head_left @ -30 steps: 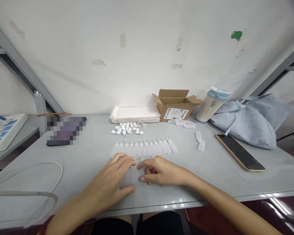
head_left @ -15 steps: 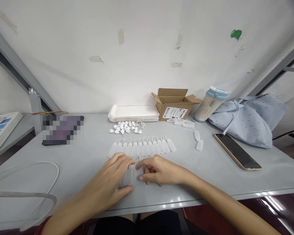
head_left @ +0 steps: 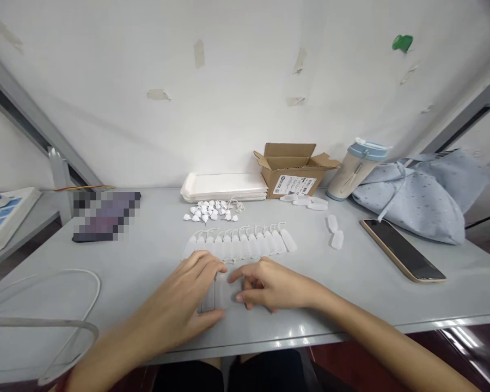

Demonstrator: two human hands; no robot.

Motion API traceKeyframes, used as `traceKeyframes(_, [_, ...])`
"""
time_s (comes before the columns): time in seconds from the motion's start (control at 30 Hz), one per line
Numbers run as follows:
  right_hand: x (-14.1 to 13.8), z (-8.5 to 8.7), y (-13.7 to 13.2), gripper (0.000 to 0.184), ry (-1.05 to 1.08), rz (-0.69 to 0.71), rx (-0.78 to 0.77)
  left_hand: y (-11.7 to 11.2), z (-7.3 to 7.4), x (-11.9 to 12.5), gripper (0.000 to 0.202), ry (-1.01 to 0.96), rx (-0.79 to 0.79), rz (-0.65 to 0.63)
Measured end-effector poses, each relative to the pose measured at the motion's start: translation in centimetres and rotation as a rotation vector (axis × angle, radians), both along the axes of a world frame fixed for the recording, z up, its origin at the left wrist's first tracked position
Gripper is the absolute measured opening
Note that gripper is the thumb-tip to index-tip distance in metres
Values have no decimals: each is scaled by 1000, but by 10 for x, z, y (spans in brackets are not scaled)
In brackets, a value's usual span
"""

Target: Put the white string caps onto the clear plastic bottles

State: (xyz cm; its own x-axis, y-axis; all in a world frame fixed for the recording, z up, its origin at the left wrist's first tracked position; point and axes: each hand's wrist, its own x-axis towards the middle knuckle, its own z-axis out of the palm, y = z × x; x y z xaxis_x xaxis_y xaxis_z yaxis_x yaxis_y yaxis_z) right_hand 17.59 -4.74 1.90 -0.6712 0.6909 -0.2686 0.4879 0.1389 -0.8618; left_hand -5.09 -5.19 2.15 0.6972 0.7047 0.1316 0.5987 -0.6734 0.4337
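My left hand (head_left: 196, 291) curves around a few small translucent plastic bottles (head_left: 220, 294) lying side by side on the table. Its fingers are at their top ends and its thumb at the bottom, so part of them is hidden. Just to the right, my right hand (head_left: 265, 286) has its index finger and thumb apart, the other fingers curled, and nothing visible between them. Beyond both hands lies a row of similar translucent bottles (head_left: 245, 247) with white string loops at their tops. White caps (head_left: 208, 210) are heaped behind that row.
A white stack of trays (head_left: 224, 187), an open cardboard box (head_left: 294, 174) and a tumbler (head_left: 353, 169) stand along the wall. Loose bottles (head_left: 337, 239) lie to the right, near a phone (head_left: 402, 250) and a blue cloth bag (head_left: 416, 201). A white cable (head_left: 96, 288) loops at left.
The view has shifted slightly. My left fingers and thumb have barely moved, and the bottles under them now show more clearly side by side. My right hand stays beside them.
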Motion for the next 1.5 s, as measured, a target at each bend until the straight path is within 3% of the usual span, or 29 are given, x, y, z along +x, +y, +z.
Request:
traceKeyframes(0.23, [-1, -2, -4, 35, 19, 34, -40, -3, 5, -26, 49, 3, 26, 143])
traceKeyframes(0.53, [-2, -4, -3, 37, 20, 50, -24, -13, -15, -58, 64, 69, -28, 359])
traceKeyframes(0.8, [-4, -7, -3, 35, 18, 13, -30, -12, -22, -63, 50, 17, 6, 308])
traceKeyframes(1.03, [-6, -8, -3, 40, 54, 2, -82, -7, -25, -61, 49, 31, -262, 325])
traceKeyframes(1.17, [-6, -8, -3, 39, 60, -9, -97, -7, -26, -61, 47, 2, -284, 325])
traceKeyframes(1.33, [-4, -6, -3, 40, 56, -8, -112, -5, -20, -59, 44, -70, -154, 429])
traceKeyframes(1.5, [-3, -7, -1, 33, 160, -143, -16, 8, 6, -40, 29, -278, 79, 598])
